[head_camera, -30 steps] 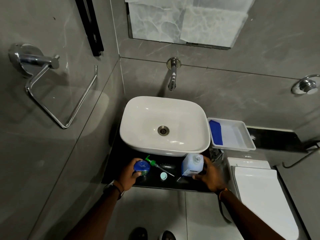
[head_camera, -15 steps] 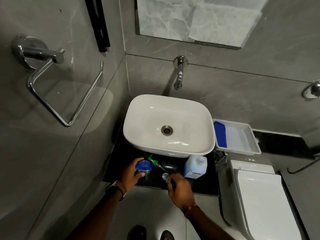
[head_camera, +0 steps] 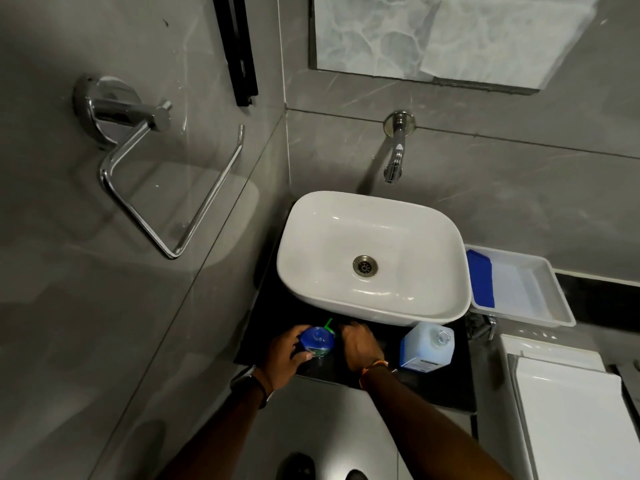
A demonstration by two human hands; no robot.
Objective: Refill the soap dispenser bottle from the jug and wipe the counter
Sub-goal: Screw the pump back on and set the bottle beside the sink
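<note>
While the left hand [head_camera: 284, 351] wraps around the blue soap dispenser bottle [head_camera: 317, 341], with the thumb on the near side and the fingers curled on the far side, the bottle stands upright on the black counter [head_camera: 446, 389], just in front of the white basin [head_camera: 372, 258]. Its long axis is vertical, so from above mostly its blue top is seen. The green pump head [head_camera: 328, 326] lies just beside the bottle on the far side, and its thin green spout points away from the person and a little to the right, toward the basin.

The right hand [head_camera: 360, 346] is palm down right next to the bottle, with the fingers reaching toward the pump head. These fingers are bent and close together, but I cannot tell if they already hold something, because the back of the hand hides them. An orange band sits on the right wrist and a dark watch on the left wrist.

The translucent jug [head_camera: 426, 346] with pale blue liquid stands upright on the counter to the right, apart from both hands, and its opening points up. Behind it to the right, a white tray [head_camera: 533, 289] holds a blue cloth [head_camera: 480, 278]. A chrome tap [head_camera: 396, 150] comes out from the wall above the basin.
</note>
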